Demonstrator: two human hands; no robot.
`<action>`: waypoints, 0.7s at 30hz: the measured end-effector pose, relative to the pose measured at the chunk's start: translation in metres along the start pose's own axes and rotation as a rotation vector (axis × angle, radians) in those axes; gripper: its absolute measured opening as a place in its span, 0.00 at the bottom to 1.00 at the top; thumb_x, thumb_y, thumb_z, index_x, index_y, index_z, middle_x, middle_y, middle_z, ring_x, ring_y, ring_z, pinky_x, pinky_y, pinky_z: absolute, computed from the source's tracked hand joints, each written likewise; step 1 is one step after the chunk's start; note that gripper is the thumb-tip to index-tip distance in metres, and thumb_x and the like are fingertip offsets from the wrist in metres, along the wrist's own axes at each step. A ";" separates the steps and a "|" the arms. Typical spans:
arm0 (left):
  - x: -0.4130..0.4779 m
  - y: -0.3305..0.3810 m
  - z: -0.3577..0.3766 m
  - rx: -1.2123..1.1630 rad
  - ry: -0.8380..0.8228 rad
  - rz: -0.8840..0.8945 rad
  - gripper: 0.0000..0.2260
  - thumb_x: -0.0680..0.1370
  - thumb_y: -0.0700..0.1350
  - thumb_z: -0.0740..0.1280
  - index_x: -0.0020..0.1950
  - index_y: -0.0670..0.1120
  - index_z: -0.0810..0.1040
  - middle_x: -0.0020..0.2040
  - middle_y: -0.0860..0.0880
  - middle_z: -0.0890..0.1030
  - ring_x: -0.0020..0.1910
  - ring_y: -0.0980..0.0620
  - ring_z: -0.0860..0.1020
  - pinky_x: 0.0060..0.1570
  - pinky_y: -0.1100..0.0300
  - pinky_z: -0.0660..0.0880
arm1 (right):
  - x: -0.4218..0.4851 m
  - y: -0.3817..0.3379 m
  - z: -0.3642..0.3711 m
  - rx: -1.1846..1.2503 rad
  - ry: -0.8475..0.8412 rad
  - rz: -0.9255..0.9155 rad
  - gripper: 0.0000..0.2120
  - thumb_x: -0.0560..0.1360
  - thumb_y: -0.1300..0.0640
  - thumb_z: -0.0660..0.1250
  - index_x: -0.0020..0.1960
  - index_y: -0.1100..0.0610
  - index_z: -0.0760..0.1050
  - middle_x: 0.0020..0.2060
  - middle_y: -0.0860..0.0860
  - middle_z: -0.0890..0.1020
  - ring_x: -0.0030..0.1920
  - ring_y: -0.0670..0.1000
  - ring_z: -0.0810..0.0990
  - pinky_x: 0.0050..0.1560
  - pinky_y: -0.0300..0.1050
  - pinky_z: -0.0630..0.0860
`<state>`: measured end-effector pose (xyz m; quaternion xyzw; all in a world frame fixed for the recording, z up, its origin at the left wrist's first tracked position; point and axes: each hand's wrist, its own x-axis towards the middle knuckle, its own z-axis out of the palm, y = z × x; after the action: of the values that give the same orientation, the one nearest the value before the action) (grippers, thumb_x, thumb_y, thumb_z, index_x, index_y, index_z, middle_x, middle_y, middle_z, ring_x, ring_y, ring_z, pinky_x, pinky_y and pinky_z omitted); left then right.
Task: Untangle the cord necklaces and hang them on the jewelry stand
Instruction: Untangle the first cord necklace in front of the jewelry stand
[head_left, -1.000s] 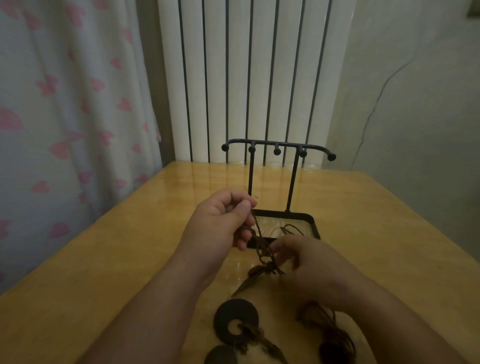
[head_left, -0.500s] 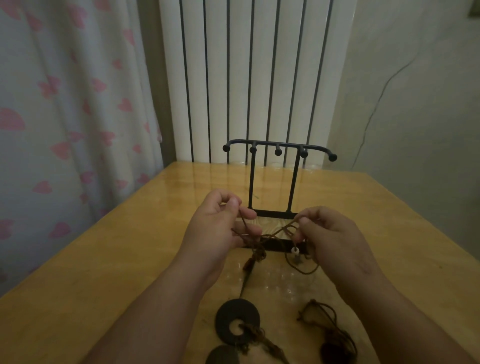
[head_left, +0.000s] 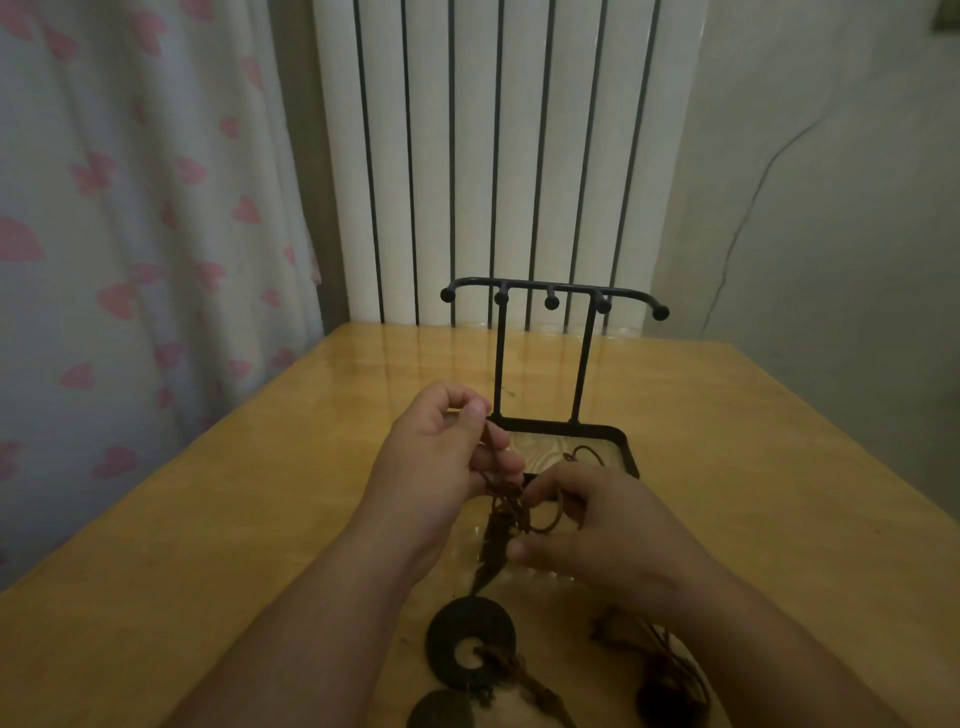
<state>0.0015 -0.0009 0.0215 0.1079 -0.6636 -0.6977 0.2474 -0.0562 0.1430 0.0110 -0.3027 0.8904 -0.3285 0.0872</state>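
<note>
Hands sit closer than before: left hand (head_left: 436, 457) pinches the cord necklace (head_left: 506, 512), lowered right hand (head_left: 597, 525) grips its tangle.

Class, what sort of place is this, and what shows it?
Probably a room in a home: a white radiator, a curtain with pink hearts beside it, and a wooden table bearing a jewelry stand.

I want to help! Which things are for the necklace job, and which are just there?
For the job: held cord necklace, left hand, right hand, jewelry stand, disc necklace, third necklace.
Just there: table, curtain, radiator.
</note>
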 end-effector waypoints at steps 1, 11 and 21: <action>0.000 0.000 0.000 0.007 0.003 0.003 0.07 0.84 0.43 0.59 0.54 0.45 0.76 0.41 0.44 0.81 0.39 0.48 0.83 0.45 0.50 0.82 | 0.000 -0.001 0.001 -0.023 0.039 -0.022 0.11 0.70 0.43 0.74 0.46 0.36 0.73 0.47 0.36 0.73 0.52 0.39 0.72 0.54 0.40 0.74; -0.003 0.003 0.000 0.138 -0.004 -0.033 0.06 0.84 0.47 0.58 0.53 0.49 0.73 0.44 0.48 0.85 0.31 0.50 0.79 0.26 0.61 0.72 | -0.001 0.001 -0.011 0.598 0.178 -0.011 0.09 0.79 0.54 0.65 0.42 0.54 0.81 0.30 0.46 0.79 0.33 0.46 0.76 0.40 0.45 0.71; -0.001 0.003 0.004 0.440 -0.293 -0.261 0.27 0.73 0.32 0.65 0.65 0.58 0.70 0.54 0.51 0.83 0.51 0.48 0.79 0.44 0.54 0.72 | -0.002 -0.004 -0.014 0.622 0.182 0.080 0.16 0.81 0.49 0.60 0.39 0.52 0.80 0.33 0.52 0.76 0.34 0.51 0.72 0.38 0.48 0.68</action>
<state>0.0004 0.0032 0.0243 0.1414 -0.8081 -0.5712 0.0278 -0.0579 0.1490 0.0248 -0.1957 0.7625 -0.6071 0.1082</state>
